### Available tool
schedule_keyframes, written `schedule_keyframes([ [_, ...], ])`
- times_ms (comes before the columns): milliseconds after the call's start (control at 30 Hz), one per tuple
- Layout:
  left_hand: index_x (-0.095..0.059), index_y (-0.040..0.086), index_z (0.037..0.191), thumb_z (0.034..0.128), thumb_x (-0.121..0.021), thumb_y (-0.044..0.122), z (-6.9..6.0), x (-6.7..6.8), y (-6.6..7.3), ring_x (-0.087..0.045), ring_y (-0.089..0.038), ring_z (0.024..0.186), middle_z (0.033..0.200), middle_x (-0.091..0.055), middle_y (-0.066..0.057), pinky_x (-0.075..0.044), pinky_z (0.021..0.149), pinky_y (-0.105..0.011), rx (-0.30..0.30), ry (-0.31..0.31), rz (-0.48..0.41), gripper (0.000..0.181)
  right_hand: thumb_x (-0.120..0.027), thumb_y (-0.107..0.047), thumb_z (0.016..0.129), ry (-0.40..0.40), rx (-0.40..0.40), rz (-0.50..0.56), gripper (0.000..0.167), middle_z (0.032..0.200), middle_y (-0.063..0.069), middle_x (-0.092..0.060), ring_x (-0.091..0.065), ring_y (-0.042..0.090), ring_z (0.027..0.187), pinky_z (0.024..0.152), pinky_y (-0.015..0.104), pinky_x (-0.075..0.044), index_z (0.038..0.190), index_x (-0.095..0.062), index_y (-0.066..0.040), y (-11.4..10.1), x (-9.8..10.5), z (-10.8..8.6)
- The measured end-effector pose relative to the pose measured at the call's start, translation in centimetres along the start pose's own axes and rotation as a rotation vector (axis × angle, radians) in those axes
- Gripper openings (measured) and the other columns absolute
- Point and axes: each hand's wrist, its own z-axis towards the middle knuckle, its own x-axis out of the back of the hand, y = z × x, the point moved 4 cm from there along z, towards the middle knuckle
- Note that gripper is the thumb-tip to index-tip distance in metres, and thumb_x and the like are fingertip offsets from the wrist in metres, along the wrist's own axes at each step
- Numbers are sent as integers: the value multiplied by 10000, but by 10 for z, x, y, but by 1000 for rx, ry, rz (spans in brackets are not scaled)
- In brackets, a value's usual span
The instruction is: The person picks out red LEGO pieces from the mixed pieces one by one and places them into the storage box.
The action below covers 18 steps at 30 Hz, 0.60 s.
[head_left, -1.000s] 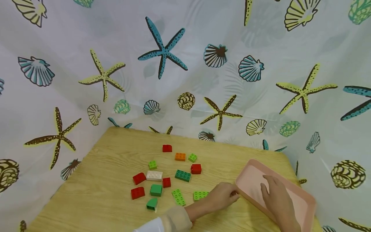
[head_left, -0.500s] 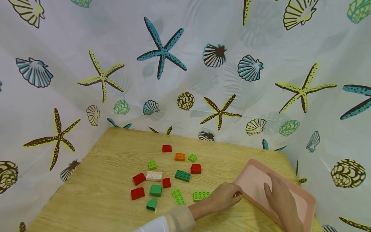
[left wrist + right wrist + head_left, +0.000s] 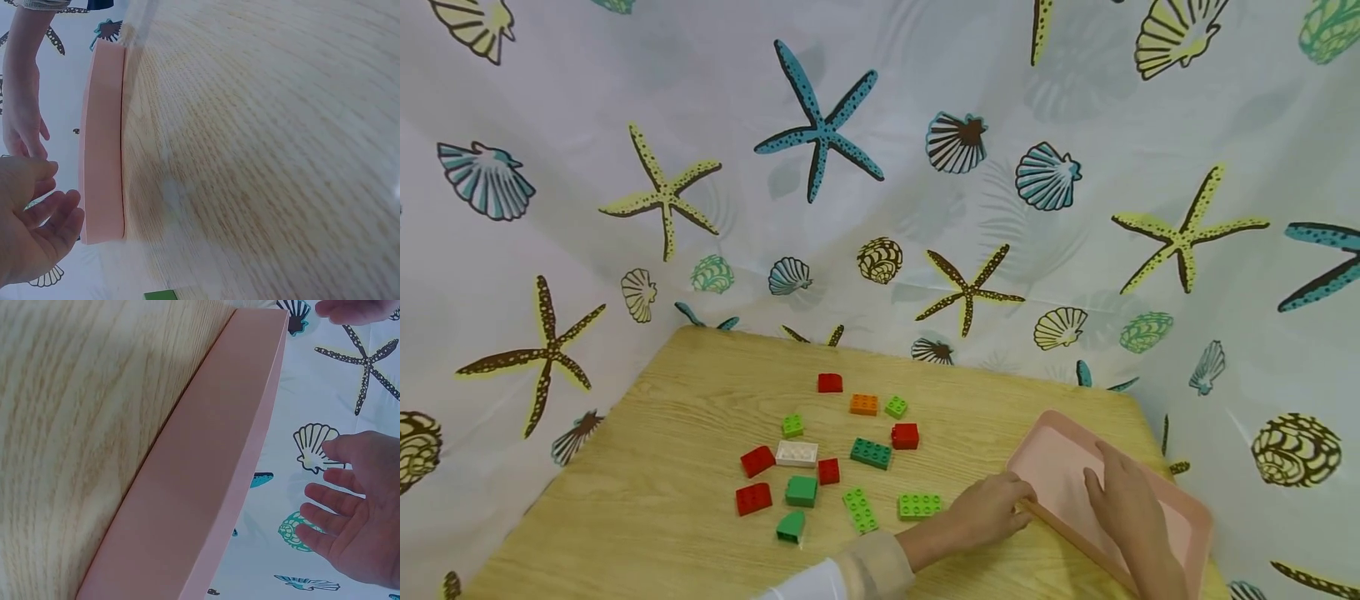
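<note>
A shallow pink tray (image 3: 1052,442) lies at the right of the wooden table. At its left rim is my left hand (image 3: 988,510), fingers loosely curled; in the left wrist view the left hand (image 3: 37,219) shows nothing between thumb and fingers. Whether it touches the rim I cannot tell. Over the tray's inside hangs my right hand (image 3: 1127,504), fingers apart and relaxed; the right wrist view shows the right hand (image 3: 369,506) with a bare palm above the tray's wall (image 3: 187,469). Nearest the left hand is a light green brick (image 3: 919,506).
Several toy bricks lie loose left of the tray, including a dark green brick (image 3: 871,452), a white brick (image 3: 797,454), an orange brick (image 3: 864,405) and a red brick (image 3: 753,498). A cloth (image 3: 895,183) printed with starfish and shells hangs behind the table (image 3: 625,500).
My left hand has shifted slightly to the right along the tray's rim. The right hand has moved a little to the right over the tray. Bricks and tray stay in place.
</note>
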Motion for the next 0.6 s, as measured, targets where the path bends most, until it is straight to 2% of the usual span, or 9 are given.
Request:
schedule_keyframes([
  [267,-732,132,1115,943,-716,185,0,-4,0,-596,33,947,1090,-682,74,-437,737,-71,-20,-12,-8,181,-581,-111,981,-63,-41,-43,492,1291,428,-455,-485,588,1127,879,668,-427,1367,-429,153,4,0,3],
  [400,-725,158,1166,945,-712,182,1,-5,3,-601,37,986,1148,-679,85,-438,739,-67,-15,-21,-2,223,-578,-106,978,-65,-30,-58,488,1274,436,-457,-482,591,1125,887,667,-423,1346,-429,177,9,-1,6],
  [600,-678,192,1280,927,-735,185,4,-8,10,-579,81,832,1266,-638,116,-436,675,-66,24,-64,-22,357,-610,-84,951,-43,8,-86,472,1223,448,-481,-501,597,1089,872,659,-436,1277,-456,220,19,-1,10],
])
